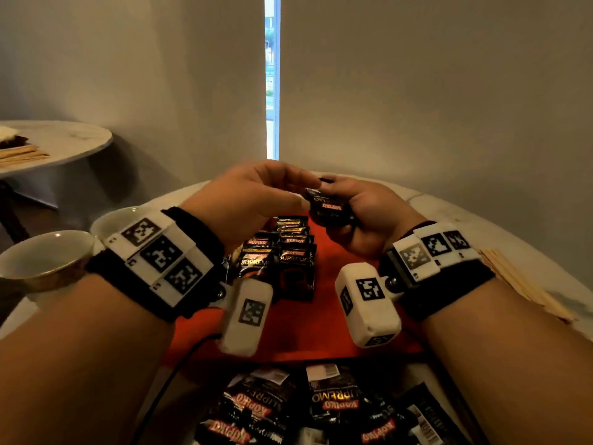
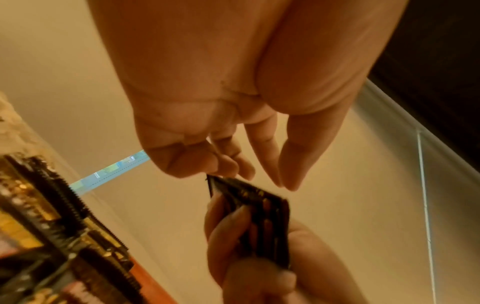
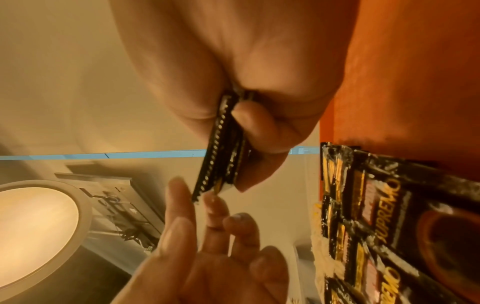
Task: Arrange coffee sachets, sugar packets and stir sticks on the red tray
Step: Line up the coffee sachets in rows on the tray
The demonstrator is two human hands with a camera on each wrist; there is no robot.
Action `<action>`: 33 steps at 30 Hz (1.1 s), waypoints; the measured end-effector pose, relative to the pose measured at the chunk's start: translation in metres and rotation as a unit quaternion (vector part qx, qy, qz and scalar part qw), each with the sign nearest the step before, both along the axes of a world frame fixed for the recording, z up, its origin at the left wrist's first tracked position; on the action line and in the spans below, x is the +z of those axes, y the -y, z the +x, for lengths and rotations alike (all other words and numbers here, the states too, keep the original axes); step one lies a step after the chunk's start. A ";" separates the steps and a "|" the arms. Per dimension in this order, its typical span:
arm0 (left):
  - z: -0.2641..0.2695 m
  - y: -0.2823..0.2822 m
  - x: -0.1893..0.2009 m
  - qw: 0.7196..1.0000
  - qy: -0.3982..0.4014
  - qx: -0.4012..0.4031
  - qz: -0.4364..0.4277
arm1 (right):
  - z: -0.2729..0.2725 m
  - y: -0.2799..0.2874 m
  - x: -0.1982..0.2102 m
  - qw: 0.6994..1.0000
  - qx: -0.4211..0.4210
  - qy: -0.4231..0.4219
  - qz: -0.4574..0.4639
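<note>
Loose sachets (image 1: 321,409) before red tray (image 1: 337,268).

Both forearms reach forward, each wrist wrapped in a black band with white marker blocks. The right hand (image 1: 359,216), palm up at about 1 o'clock, grips a small stack of sachets (image 1: 327,205) between thumb and curled fingers. The left hand (image 1: 253,197), palm down at 11 o'clock, has its fingertips (image 2: 291,183) loosely extended at the stack's top edge.
</note>
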State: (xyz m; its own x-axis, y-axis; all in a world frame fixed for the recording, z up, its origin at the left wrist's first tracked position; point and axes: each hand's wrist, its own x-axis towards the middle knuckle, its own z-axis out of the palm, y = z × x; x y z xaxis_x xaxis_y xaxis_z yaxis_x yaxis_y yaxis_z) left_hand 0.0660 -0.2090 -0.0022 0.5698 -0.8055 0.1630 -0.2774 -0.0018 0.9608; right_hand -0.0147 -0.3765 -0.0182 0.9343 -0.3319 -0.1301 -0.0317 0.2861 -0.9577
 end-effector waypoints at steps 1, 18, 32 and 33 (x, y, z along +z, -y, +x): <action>0.000 -0.002 -0.001 1.000 0.022 -0.003 0.011 | 0.000 -0.001 0.001 1.000 -0.003 0.005 -0.001; -0.005 -0.024 0.006 0.987 0.147 0.039 0.059 | 0.006 -0.033 0.000 0.996 0.078 -0.040 0.037; -0.003 -0.025 0.003 0.988 0.098 0.119 -0.012 | 0.010 -0.027 -0.009 0.996 0.057 -0.048 0.047; 0.000 -0.026 0.003 0.985 0.103 0.137 -0.017 | 0.011 -0.026 -0.010 0.996 0.057 -0.048 0.050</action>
State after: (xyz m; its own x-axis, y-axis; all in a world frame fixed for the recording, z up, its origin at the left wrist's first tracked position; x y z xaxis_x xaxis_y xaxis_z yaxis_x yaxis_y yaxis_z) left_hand 0.0658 -0.1834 0.0004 0.7174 -0.6175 0.3225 -0.4607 -0.0733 0.8845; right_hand -0.0041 -0.3503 -0.0283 0.9470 -0.2051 -0.2474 -0.1590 0.3700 -0.9153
